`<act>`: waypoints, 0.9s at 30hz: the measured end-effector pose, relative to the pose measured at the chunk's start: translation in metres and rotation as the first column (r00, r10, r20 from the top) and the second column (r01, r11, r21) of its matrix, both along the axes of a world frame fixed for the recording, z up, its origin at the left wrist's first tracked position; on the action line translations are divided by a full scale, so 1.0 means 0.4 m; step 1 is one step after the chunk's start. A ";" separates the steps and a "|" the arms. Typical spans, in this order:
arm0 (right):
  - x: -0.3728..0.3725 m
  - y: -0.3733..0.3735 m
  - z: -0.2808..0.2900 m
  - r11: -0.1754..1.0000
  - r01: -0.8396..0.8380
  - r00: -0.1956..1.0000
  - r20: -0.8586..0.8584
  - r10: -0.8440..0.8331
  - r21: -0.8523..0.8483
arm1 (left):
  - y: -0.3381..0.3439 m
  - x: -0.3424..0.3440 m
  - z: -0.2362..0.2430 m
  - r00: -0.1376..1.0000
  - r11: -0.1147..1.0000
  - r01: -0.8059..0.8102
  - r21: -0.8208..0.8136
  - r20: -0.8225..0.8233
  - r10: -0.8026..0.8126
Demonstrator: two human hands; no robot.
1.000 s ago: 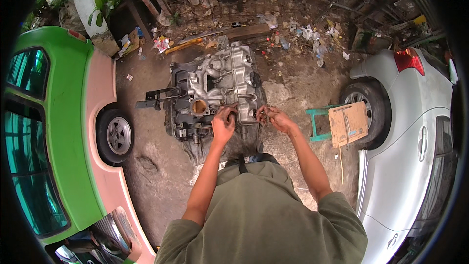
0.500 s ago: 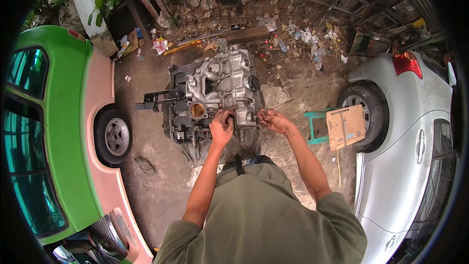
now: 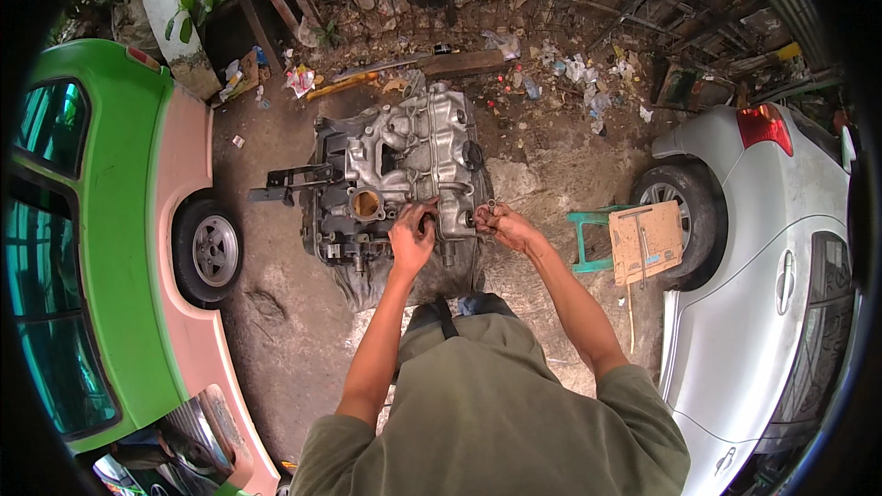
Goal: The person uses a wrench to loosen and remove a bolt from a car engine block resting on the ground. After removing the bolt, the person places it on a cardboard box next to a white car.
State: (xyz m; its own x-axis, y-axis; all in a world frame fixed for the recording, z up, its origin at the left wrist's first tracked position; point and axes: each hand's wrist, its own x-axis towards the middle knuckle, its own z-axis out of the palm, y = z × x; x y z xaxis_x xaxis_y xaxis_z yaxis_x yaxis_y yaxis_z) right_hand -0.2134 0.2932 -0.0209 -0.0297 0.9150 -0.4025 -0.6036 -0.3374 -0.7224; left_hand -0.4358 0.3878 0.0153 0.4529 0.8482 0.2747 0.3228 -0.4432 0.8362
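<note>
A greasy metal car engine (image 3: 395, 142) lies on the ground in front of me, with a silver cover (image 3: 450, 152) along its right side. My left hand (image 3: 412, 239) rests against the near part of the engine, left of the cover, its fingers curled; whatever they grip is hidden. Just off the cover's near right edge, my right hand (image 3: 505, 225) has its fingers pinched together. A small ring-shaped piece (image 3: 491, 205) shows at those fingertips, too small to name. Beside my left hand, a round opening (image 3: 366, 203) in the engine has a brownish inside.
At right, a green stool (image 3: 581, 241) bears a cardboard sheet (image 3: 648, 243) with a long metal tool (image 3: 643, 239) on it. A silver car (image 3: 735, 331) stands beyond; a green and pink vehicle (image 3: 119, 220) is at left. Litter (image 3: 583, 73) and a wooden plank (image 3: 464, 63) lie behind the engine.
The whole view has shifted slightly, so the engine and stool appear a little farther left. Both hands keep nearly the same places at the engine, fingers still curled.
</note>
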 end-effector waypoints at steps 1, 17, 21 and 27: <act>-0.005 -0.003 0.003 0.999 0.040 0.999 0.013 -0.040 -0.027 | 0.001 0.001 -0.002 1.000 1.000 0.001 -0.012 -0.002 -0.001; 0.019 -0.009 -0.002 0.982 0.106 0.987 -0.099 -0.123 -0.156 | 0.018 -0.010 -0.013 0.994 0.996 0.087 -0.024 0.071 -0.085; 0.021 -0.004 0.026 0.989 -0.016 0.999 0.049 0.023 -0.145 | 0.013 -0.009 -0.010 0.998 0.996 0.059 -0.069 0.019 -0.058; 0.020 -0.009 0.030 0.998 -0.003 0.999 0.038 0.005 -0.060 | 0.010 -0.001 -0.019 0.997 0.999 0.026 -0.024 0.074 -0.024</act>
